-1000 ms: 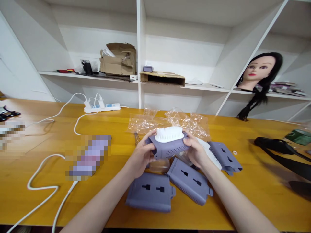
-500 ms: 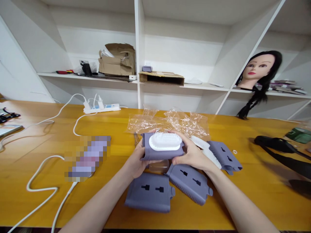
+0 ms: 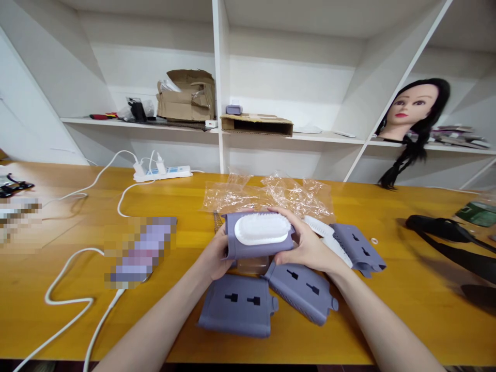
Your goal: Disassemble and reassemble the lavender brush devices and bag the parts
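Holding a purple shell (image 3: 258,251) above the counter (image 3: 191,235) between left hand (image 3: 217,258) and right hand (image 3: 306,247), with the grip of each clamped around an end. Noted white brush (image 3: 263,227) on its camera-facing side, two slotted shells (image 3: 242,314) just nearer, crumpled plastic (image 3: 287,188) behind.

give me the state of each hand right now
Left hand: holding the purple case at its left end, partly hidden behind it.
Right hand: closed on the case's right end.
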A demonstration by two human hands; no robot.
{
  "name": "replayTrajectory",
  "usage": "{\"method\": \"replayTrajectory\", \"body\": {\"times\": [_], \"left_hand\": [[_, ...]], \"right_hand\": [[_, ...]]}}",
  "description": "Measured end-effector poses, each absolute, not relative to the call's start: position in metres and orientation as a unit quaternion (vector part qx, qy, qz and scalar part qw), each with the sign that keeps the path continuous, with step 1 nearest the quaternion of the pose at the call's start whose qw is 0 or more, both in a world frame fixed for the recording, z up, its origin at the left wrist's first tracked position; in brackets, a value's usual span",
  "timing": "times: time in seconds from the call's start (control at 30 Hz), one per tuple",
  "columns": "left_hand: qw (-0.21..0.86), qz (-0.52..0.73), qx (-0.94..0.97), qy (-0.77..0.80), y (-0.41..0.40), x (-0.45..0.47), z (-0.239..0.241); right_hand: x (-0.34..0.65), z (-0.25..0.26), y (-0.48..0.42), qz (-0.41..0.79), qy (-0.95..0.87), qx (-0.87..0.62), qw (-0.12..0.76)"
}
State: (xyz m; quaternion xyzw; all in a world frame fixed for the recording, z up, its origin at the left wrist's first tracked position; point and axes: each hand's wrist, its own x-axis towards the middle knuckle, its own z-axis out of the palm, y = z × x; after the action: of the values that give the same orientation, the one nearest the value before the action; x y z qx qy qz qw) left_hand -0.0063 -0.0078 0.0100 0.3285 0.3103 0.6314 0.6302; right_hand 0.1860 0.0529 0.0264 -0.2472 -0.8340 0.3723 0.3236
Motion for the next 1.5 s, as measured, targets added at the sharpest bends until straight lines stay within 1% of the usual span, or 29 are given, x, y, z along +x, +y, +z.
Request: {"method": "replayTrajectory", "body": {"times": [0.27, 0.47, 0.57, 1.0, 1.2, 1.5], "left_hand": [[0.594, 0.663, 0.344, 0.3, -0.01, -0.003, 0.007], [0.606, 0.649, 0.359, 0.287, -0.009, -0.005, 0.006], [0.604, 0.653, 0.355, 0.287, -0.009, -0.005, 0.007], [0.624, 0.663, 0.262, 0.32, -0.007, -0.004, -0.001], [0.612, 0.674, 0.312, 0.271, -0.009, -0.003, -0.003], [0.601, 0.678, 0.315, 0.282, -0.009, -0.004, -0.004]], "right_hand": [[0.186, 0.027, 0.052, 0.354, -0.849, -0.24, 0.31], [0.187, 0.03, 0.051, 0.384, -0.839, -0.233, 0.306], [0.187, 0.029, 0.052, 0.377, -0.844, -0.229, 0.305], [0.187, 0.026, 0.052, 0.335, -0.868, -0.213, 0.299], [0.188, 0.026, 0.051, 0.335, -0.868, -0.203, 0.305], [0.186, 0.027, 0.051, 0.341, -0.863, -0.213, 0.306]]}}
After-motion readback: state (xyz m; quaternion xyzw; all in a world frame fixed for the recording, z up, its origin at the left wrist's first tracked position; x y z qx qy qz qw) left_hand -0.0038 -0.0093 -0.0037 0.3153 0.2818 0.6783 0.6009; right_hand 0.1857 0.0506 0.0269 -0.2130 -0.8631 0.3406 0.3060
